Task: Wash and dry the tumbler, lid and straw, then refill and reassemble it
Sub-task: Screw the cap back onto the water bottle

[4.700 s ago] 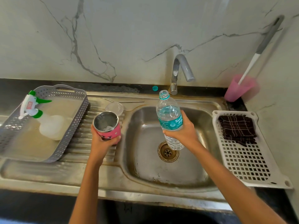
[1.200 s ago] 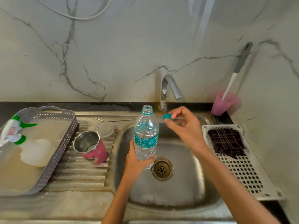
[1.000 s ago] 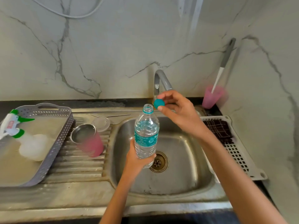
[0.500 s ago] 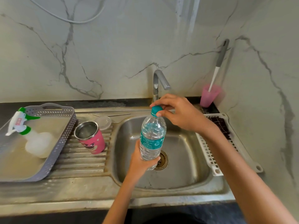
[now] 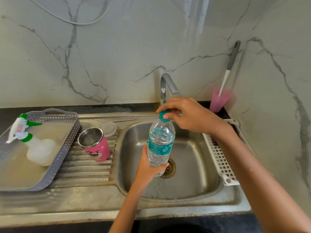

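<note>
Left hand (image 5: 148,170) grips the bottle (image 5: 160,135), label (image 5: 159,148) reading "Su…"; right hand (image 5: 190,115) pinches its cap (image 5: 163,114).

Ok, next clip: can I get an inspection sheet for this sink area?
Surface: steel sink with ribbed drainboard, stained.
Job's things: pink tumbler stands uncovered on the drainboard; clear lid and metal straw lie behind it; water bottle is held over the basin.
Clutter: spray bottle lying in grey tray; white basket; pink cup holding a brush.
Grips: left hand holds the bottle's lower body; right hand pinches its teal cap.
Cables: one white cable sagging across the wall.
Surroundings: marble wall; tap, no running water seen.
</note>
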A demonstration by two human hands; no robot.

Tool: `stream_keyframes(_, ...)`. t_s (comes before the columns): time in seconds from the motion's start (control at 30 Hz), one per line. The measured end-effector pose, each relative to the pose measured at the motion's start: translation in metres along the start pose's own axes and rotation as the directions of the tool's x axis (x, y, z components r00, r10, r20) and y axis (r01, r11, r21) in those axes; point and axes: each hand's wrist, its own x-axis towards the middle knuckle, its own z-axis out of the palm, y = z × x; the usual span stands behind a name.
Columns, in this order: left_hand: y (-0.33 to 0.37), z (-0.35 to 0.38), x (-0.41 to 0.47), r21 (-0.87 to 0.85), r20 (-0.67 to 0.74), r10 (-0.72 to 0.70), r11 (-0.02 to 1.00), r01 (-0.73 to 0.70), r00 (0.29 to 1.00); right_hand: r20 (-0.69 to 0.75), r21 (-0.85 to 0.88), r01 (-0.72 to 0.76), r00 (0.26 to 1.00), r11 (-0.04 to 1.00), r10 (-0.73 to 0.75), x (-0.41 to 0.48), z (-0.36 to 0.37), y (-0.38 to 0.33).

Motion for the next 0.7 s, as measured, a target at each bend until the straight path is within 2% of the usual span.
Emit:
stream_keyframes(0.1, -0.001, 0.0, -0.002, 0.005, 0.013, -0.01, 1.0, 0.01, 1.0, -0.039, -0.046, -0.001, 0.999, 0.999, 0.0, 0.005, 0.003, -0.002)
stream_keyframes(0.2, -0.004, -0.002, -0.002, 0.008, 0.02, -0.015, 1.0, 0.015, 1.0, 0.086, -0.024, 0.03, 0.996, 0.999, -0.028, 0.006, 0.001, 0.002)
stream_keyframes(0.27, -0.004, -0.004, -0.002, 0.017, 0.017, -0.026, 1.0, 0.026, 1.0, 0.09, -0.028, 0.035, 0.995, 0.999, -0.032, 0.006, 0.004, 0.006)
stream_keyframes(0.47, -0.005, -0.002, -0.003, 0.009, -0.016, -0.021, 1.0, 0.021, 1.0, -0.185, -0.16, -0.052, 0.982, 0.986, 0.021, 0.013, 0.026, 0.015)
stream_keyframes(0.53, -0.005, -0.004, -0.002, 0.011, -0.017, -0.017, 1.0, 0.017, 1.0, -0.231, -0.117, -0.086, 0.971, 0.989, 0.057, 0.015, 0.028, 0.016)
stream_keyframes(0.67, -0.005, -0.011, 0.0, -0.003, -0.038, -0.018, 1.0, 0.017, 0.999, -0.103, 0.009, -0.009, 0.995, 1.0, 0.01, 0.014, 0.027, 0.017)
stream_keyframes(0.7, -0.006, -0.013, 0.0, -0.007, -0.036, -0.013, 1.0, 0.013, 0.999, -0.114, 0.011, 0.004, 0.993, 1.0, -0.003, 0.014, 0.028, 0.018)
